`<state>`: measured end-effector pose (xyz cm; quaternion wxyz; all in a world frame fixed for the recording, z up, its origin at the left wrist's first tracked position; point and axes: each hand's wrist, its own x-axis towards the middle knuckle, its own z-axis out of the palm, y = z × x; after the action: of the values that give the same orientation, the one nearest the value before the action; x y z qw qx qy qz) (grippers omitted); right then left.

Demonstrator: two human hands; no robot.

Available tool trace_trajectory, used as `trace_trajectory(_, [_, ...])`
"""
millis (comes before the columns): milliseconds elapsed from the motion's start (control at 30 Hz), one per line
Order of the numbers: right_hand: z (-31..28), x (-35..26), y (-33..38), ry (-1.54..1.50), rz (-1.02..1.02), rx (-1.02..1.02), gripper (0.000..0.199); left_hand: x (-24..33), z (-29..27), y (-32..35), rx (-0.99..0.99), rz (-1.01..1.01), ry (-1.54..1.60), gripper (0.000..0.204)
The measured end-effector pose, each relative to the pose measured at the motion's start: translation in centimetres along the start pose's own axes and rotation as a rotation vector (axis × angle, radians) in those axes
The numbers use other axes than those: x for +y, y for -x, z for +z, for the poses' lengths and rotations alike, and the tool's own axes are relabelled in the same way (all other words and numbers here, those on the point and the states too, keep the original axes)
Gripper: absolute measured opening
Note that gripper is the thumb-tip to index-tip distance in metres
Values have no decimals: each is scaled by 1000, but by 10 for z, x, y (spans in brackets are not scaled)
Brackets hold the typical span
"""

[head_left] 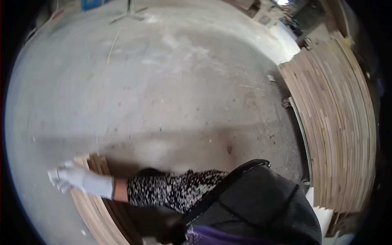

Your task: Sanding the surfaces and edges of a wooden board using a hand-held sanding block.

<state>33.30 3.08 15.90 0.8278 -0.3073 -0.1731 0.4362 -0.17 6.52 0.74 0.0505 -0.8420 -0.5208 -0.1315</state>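
Observation:
My left hand [83, 179], in a white glove, reaches out to the left under a black-and-white patterned sleeve. It lies across the upper end of a stack of long wooden boards [100, 210]. The fingers are bent over the outer edge of the pale outermost board [83, 210] and look closed on it; the fingertips are partly hidden. Darker board ends [98, 163] stand just right of the glove. My right hand is not in view.
A large stack of light wooden strips [332, 122] stands at the right beside a dark gap and a curved pale edge. Grey concrete floor [163, 90] with dust and specks spreads ahead. At the far end are a metal stand's feet [128, 16] and a blue object [92, 4].

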Motion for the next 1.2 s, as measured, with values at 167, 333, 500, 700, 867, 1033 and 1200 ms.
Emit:
trace_trajectory(167, [-43,1,-13,150,-63,38,25,-115,-55,55,8,-307,-126,49])
trace_trajectory(333, [-95,-6,-9,488,141,-79,31,-127,-27,67,182,-393,-157,52])
trace_trajectory(500, [-200,33,-1,1512,273,-480,38,-116,-27,68,192,-392,-166,48])
trace_trajectory(700, [-271,148,99,1411,642,-525,39,-118,-27,67,197,-342,-150,39])
trace_trajectory(867, [-274,182,117,1608,581,-890,32,-119,-27,66,198,-301,-126,38])
trace_trajectory(1033, [-326,183,106,1479,606,-747,35,-117,-27,67,142,-363,-78,40])
trace_trajectory(1200, [-351,182,102,1337,841,-39,42,-116,-27,65,154,-386,-39,46])
